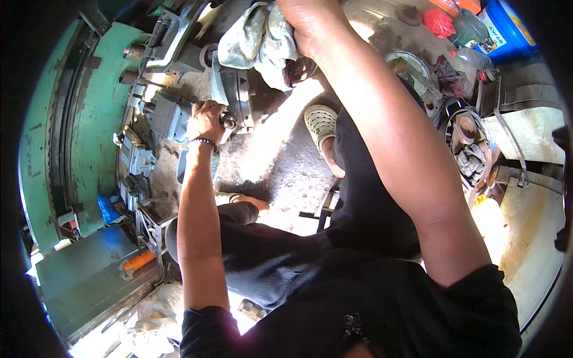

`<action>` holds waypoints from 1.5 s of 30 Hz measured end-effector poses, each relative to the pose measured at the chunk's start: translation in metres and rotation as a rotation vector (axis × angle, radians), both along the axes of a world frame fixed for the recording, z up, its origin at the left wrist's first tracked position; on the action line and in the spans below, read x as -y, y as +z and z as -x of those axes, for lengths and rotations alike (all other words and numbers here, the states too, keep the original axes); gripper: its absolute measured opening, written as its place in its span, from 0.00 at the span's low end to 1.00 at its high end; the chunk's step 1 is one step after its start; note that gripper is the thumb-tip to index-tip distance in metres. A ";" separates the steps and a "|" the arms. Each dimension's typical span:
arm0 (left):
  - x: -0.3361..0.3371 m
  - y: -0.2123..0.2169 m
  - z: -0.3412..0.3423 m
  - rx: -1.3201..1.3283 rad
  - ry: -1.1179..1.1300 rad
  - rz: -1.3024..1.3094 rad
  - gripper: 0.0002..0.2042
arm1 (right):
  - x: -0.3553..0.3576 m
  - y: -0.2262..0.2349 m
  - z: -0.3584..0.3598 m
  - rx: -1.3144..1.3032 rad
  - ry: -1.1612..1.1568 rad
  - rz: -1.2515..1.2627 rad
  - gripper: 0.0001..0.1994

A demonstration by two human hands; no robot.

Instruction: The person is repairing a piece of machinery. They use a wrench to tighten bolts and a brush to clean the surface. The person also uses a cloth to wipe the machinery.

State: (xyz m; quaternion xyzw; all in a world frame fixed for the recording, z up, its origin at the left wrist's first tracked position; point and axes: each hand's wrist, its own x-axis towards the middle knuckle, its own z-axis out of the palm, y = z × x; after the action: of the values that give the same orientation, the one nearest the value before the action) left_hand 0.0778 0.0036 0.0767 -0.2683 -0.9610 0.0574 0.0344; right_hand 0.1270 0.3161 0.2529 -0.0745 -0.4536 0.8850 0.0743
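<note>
My right hand (313, 27) reaches far forward at the top of the view, closed on a crumpled grey-white rag (258, 37). The rag hangs against a dark metal machine part (242, 92) on the floor, and its folds hide some of that part. Farther left and nearer to me, my left hand (206, 122) is closed around a metal piece with a round, hollow-looking end (228, 121). Its fingers hide most of that piece. Just left of this hand sits a grey boxy casting (171, 116).
Green metal panels (98, 128) line the left, with several grey valve-like blocks (138, 158) beside them. At far right stand a blue bucket (504, 36), a clear bottle (474, 58) and a round metal pan (406, 59). My sandalled foot (322, 125) rests on the stained floor.
</note>
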 end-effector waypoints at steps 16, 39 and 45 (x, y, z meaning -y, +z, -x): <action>-0.005 0.006 0.000 -0.009 0.022 -0.018 0.13 | 0.007 -0.005 0.008 0.028 -0.038 -0.008 0.09; -0.005 0.001 0.005 -0.003 -0.035 -0.137 0.14 | -0.175 -0.009 -0.016 -0.279 -0.511 -0.031 0.18; -0.010 0.010 -0.001 0.045 0.045 -0.108 0.15 | -0.285 -0.109 -0.066 0.215 -0.936 -0.807 0.16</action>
State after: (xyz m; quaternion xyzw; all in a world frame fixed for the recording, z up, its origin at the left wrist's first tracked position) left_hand 0.0788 0.0131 0.0866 -0.2454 -0.9691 0.0004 0.0258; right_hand 0.1928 0.6016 0.1438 -0.3201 -0.6763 0.5052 0.4301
